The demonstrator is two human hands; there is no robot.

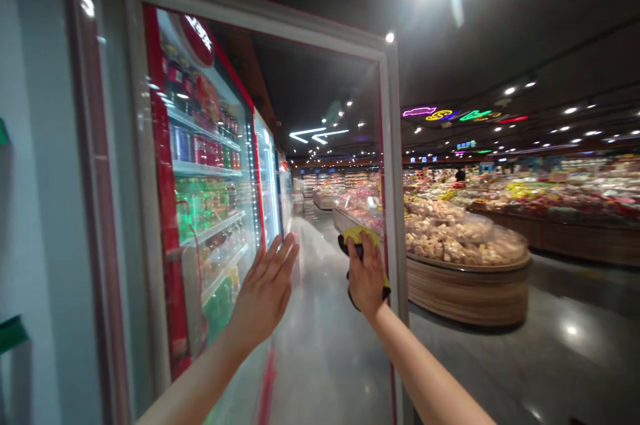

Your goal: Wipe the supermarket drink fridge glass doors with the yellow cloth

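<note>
A glass cooler door (pixel 310 45) with a grey frame stands swung open in front of me. My left hand (pixel 265 295) is held flat at the glass, fingers stretched out and holding nothing. Near the door's right edge, my right hand (pixel 367 278) presses a yellow and black cloth (pixel 356 236) against the pane, its fingers bent over the cloth. Part of the cloth is hidden under that hand. Through the pane show a red-framed drinks cooler (pixel 173 225) and shelves of bottles and cans (pixel 205 148).
To the right of the door stands a round wood-sided display bin (pixel 467 288) heaped with packaged goods. A longer display (pixel 575 238) lies behind it. Grey shiny floor (pixel 565 358) runs between them. At my left is a pale panel (pixel 40 212) with green pieces on it.
</note>
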